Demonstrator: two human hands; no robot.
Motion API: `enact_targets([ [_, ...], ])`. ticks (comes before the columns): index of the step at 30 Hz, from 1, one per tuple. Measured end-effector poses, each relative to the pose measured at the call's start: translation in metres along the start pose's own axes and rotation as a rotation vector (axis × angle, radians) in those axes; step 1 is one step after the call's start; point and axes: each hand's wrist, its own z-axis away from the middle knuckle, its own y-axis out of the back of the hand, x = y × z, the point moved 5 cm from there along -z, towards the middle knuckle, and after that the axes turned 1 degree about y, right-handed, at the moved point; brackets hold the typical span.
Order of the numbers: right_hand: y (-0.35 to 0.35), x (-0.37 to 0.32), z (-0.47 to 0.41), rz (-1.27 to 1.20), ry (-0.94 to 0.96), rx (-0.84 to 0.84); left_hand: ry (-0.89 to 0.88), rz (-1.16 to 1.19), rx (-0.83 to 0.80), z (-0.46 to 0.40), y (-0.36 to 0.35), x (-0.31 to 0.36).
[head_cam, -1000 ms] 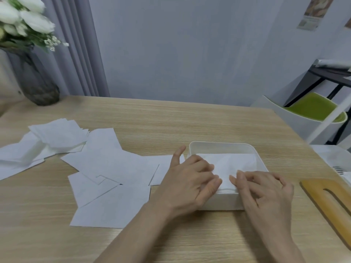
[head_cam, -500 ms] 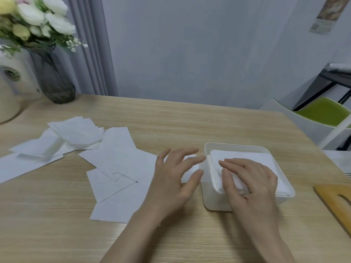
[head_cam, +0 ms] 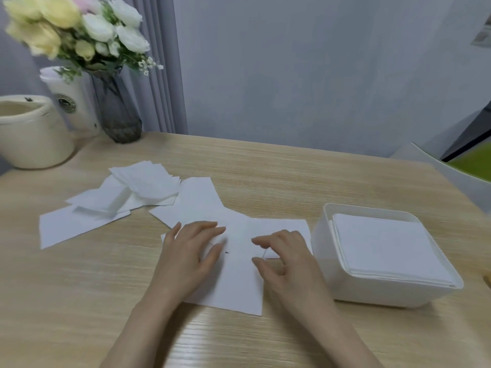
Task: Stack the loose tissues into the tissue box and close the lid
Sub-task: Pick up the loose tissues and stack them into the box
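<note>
Both off the box now, half a second after pressing at it. Left hand (head_cam: 190,252) laid flat, fingers spread, on the nearest loose tissues (head_cam: 233,277). Right hand (head_cam: 283,257) just beside it on the same sheets, fingers curled, thumb and forefinger seemingly nipping an edge. To the right, tissue box (head_cam: 372,288) open, already stacked near the rim. Far left, more tissues in a heap (head_cam: 143,185) by the vase (head_cam: 119,115). Lid out of sight. Probably one load settled, next pickup beginning; plenty left.
</note>
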Motion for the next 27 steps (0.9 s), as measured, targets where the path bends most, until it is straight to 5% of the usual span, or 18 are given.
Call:
enact_targets([
  [8, -0.040, 0.005, -0.013, 0.112, -0.152, -0.227, 0.086, 0.034, 0.027, 0.012, -0.010, -0.020],
  [27, -0.011, 0.028, 0.003, -0.005, -0.459, -0.282, 0.121, 0.069, 0.041, 0.011, -0.008, -0.018],
])
